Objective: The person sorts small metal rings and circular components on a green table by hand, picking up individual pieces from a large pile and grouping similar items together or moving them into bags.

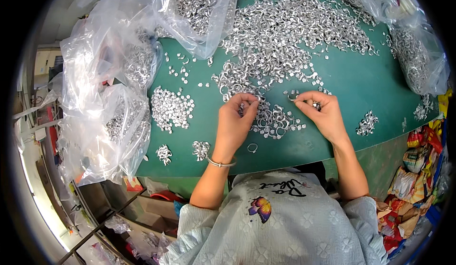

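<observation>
My left hand [232, 124] is closed in a pinch over the green tabletop, with small silver metal pieces partly showing between its fingers. My right hand [328, 119] pinches a small silver metal ring [292, 98] at thumb and forefinger. More metal pieces [317, 105] are tucked in its curled fingers. Between the hands lies a small pile of silver rings and flower-shaped bits [275, 122]. Just beyond, a large heap of curved silver pieces [289, 27] spreads over the table. One loose ring [252, 148] lies near the front edge, right of my left wrist.
A pile of small flower-shaped pieces [171, 109] sits at the left. Little clusters lie near the front edge, one left [164, 154], another by my left wrist [201, 150], one right [367, 123]. Clear plastic bags of metal parts [107, 75] line the left; another bag [413, 58] stands right.
</observation>
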A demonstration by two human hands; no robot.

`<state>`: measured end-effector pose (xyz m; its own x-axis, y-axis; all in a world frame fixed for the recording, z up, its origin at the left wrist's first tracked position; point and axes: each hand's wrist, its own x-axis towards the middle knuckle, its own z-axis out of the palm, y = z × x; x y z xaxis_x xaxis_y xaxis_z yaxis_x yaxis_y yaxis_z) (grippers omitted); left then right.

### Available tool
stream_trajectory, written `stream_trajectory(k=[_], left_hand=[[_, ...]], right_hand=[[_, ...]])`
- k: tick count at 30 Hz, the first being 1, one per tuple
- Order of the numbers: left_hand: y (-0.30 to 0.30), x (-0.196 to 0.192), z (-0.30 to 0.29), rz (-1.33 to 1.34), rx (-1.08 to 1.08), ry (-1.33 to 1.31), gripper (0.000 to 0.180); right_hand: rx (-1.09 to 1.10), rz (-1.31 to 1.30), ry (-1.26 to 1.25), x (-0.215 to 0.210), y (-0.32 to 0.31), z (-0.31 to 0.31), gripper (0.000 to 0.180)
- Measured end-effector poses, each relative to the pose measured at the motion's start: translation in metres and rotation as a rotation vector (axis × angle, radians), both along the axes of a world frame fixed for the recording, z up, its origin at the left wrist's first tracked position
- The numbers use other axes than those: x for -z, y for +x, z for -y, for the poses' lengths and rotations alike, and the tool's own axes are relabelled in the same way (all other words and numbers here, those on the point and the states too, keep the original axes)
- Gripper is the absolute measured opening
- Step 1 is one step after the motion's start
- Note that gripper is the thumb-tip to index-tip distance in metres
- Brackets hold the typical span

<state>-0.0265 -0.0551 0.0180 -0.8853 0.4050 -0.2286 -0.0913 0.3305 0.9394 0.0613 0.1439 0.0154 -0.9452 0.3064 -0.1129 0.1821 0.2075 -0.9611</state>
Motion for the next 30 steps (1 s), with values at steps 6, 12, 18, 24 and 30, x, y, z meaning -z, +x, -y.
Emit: stream_trajectory(k=[6,12,18,24,30], left_hand=[[0.003,0.004,0.006,0.056,-0.077,0.05,0.007],[-0.009,-0.001,0.03,0.651,-0.091,0.485,0.008],[-0.008,-0.004,0.025,0.904,0.017,0.696,0.009],[0.0,-0.007,0.021,0.94,0.077,0.757,0.01],[0.012,-0.015,0.007,1.019,0.035,0.865,0.012]], right_hand=[[-0.04,-0.107,0.674,0.003,-0.006,0.012,0.011],[-0.052,0.01,-0.336,0.001,-0.001,-0.001,0.005],[0.014,0.067,-1.412,-0.01,-0.011,0.009,0.015],[-0.176,0.097,-0.562,-0.015,-0.015,0.04,0.013],[-0.12,-0.092,-0.227,-0.013,-0.011,0.055,0.007]])
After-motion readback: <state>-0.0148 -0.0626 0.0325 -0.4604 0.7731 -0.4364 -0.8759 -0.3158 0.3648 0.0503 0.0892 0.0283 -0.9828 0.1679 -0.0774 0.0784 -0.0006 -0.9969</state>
